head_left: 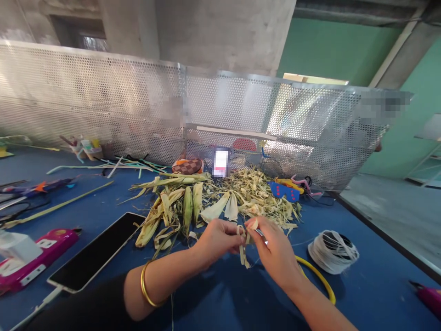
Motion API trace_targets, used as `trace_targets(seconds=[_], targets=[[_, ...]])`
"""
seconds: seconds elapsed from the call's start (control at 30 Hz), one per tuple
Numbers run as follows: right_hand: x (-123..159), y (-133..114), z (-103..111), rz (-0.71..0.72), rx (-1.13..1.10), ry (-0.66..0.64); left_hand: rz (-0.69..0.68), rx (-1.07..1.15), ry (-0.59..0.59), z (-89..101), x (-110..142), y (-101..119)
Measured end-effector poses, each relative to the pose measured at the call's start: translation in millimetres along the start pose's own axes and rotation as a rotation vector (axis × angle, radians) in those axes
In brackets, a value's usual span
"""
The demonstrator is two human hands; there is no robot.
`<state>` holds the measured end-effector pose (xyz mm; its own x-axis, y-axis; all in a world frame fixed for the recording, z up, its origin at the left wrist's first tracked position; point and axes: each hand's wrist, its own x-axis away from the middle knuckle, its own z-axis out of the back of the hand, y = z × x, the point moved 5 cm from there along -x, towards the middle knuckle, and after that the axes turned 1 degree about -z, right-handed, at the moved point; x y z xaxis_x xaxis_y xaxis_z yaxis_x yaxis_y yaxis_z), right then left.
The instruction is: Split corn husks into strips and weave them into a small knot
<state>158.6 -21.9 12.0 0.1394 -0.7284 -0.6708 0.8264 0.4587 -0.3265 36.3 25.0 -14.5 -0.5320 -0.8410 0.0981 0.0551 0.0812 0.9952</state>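
Note:
Just above the blue table, my left hand pinches a pale strip of corn husk that curls in a loop, its tail hanging down. My right hand is closed on the same husk piece, fingertips almost touching those of the left. A small husk tip shows above the right fingers. Right beyond both hands lie wide cut husk pieces and a heap of dry husk scraps. Longer husk leaves lie to the left of the heap.
A spool of white string and a yellow ring-shaped cord are at right. A charging phone and a magenta power strip lie at left. Perforated metal panels close off the back. Another lit phone stands behind the heap.

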Motion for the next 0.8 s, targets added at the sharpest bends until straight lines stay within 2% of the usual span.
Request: trace_targets(seconds=[0.1,0.3,0.47,0.57,0.63,0.8], targets=[[3.1,8.7,-9.4,-0.107,0.075,-0.075,-0.001,-0.013,-0.052,-3.3,0.8,-0.6],[7.5,14.7,-16.8,-0.245,0.079,-0.102,0.073,0.041,-0.069,-7.0,0.8,-5.1],[7.9,16.9,-20.7,-0.31,-0.053,-0.099,0.078,0.084,-0.036,-7.9,1.2,-10.8],[5.3,22.4,-17.8,-0.366,-0.192,-0.156,0.09,0.16,0.018,-4.0,-0.4,-12.0],[1.3,23.9,-10.6,-0.311,-0.193,-0.171,0.094,0.215,0.055,0.0,-1.8,-10.9],[-5.8,14.4,7.1,0.036,0.089,-0.082,0.146,0.326,0.117,6.2,-2.9,-9.3]])
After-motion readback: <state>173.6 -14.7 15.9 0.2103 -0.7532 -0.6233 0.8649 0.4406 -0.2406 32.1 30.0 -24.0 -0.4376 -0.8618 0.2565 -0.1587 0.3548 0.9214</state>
